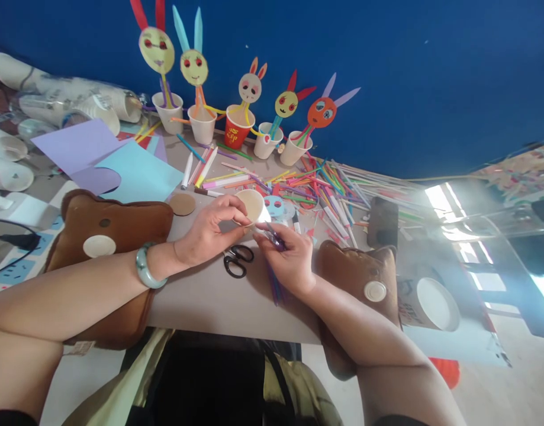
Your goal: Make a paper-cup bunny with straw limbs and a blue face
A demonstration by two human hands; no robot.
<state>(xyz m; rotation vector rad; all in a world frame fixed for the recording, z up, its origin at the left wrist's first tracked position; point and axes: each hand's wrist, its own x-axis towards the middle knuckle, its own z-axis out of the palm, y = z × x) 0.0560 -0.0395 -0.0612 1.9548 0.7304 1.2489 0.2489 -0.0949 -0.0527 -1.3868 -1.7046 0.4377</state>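
A white paper cup [254, 205] is pinched at its rim and near side by the fingers of my left hand [209, 228], its mouth tilted toward me. Close against the cup's lower right, my right hand [286, 254] is closed on purple pipe cleaners [278, 239]. Their lengths show below that hand too. A thin tip points from my right fingers toward the cup; its exact kind is unclear. Beneath my hands lie black-handled scissors [237, 260], blades partly hidden. Behind the cup is a light-blue paper face [275, 206] with red eyes.
Several paper cups holding rabbit-faced figures [194, 68] line the blue wall. Markers and coloured pipe cleaners [298, 183] cover the table's back. Coloured paper [141, 171] lies left. Brown cushions [121, 228] flank my arms; a phone [383, 222] and large paper cup [435, 305] are right.
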